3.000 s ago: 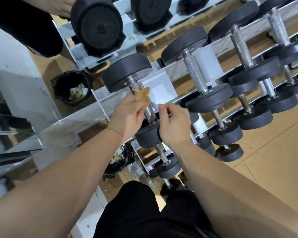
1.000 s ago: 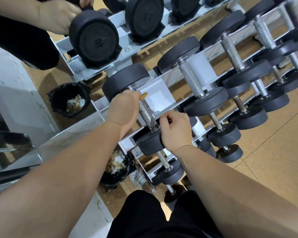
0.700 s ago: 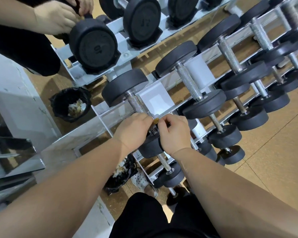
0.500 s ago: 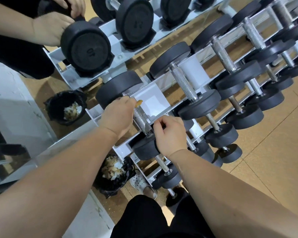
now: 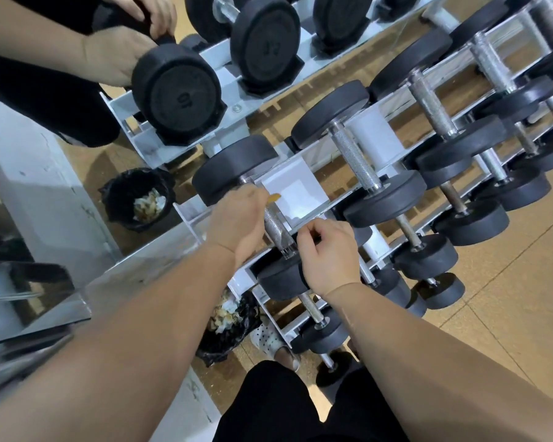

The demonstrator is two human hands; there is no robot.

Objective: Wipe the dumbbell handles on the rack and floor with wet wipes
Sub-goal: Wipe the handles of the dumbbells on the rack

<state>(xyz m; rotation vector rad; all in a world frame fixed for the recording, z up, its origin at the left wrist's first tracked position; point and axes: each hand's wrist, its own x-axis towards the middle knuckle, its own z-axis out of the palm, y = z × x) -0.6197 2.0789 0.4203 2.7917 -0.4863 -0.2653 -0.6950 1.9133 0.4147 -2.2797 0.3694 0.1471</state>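
Dumbbell handle (image 5: pixel 276 229): knurled, lying across the top tier of the white rack (image 5: pixel 300 189).
Left hand (image 5: pixel 237 221): curled round the handle's far end, a stained wet wipe (image 5: pixel 273 198) held against it.
Right hand (image 5: pixel 329 260): fingers curled over the near weight head (image 5: pixel 278 280).

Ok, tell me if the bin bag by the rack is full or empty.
Partly full: crumpled white and brownish wipes show at the open mouth of the black bin bag. How deep they go, cannot tell.
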